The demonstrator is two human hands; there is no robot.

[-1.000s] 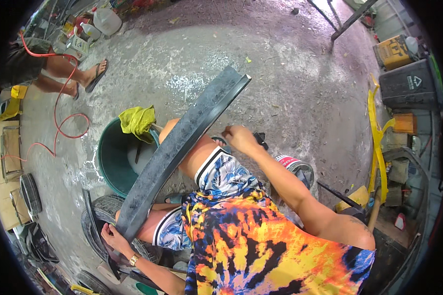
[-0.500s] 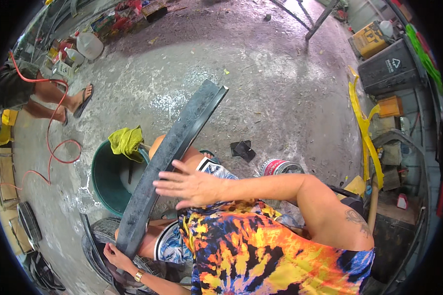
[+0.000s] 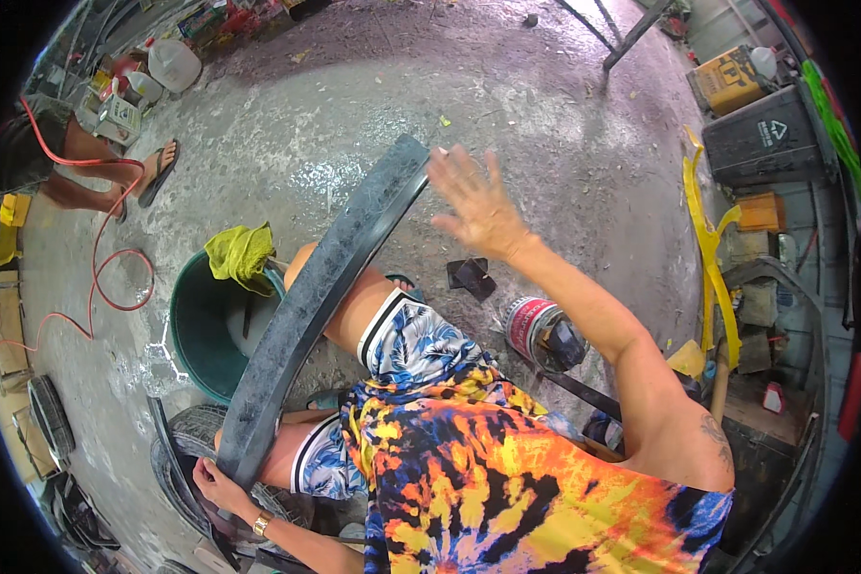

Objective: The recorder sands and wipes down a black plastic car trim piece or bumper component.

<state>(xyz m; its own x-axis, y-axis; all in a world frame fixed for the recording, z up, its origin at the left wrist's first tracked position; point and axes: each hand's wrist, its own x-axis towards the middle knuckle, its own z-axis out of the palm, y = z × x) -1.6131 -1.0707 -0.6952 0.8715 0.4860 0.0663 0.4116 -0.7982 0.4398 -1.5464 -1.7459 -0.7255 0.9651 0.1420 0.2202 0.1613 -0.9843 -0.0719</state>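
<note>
Green tub [image 3: 199,330] on wet concrete, yellow rag [image 3: 240,253] over its rim. Red-labelled can [image 3: 542,332] near a small black patch [image 3: 470,275]. Red hose [image 3: 105,277] looped left. Dark bin [image 3: 761,137] right.

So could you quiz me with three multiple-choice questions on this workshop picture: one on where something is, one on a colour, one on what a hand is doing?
1. Where does the yellow-green rag lie?
A. Draped on the rim of the green tub
B. On the dark bin at the right
C. Over the person's shoulder

2. What colour is the hose looped on the floor at the left?
A. Blue
B. White
C. Red

3. How is the right hand?
A. Fist closed on a can
B. Open, fingers spread, beside the upper end of the black rubber strip
C. Dipped in the tub

Answers: 1 A, the rag hangs over the tub's edge. 2 C, the loops are red. 3 B, the palm is open while the left hand grips the strip's lower end.
</note>
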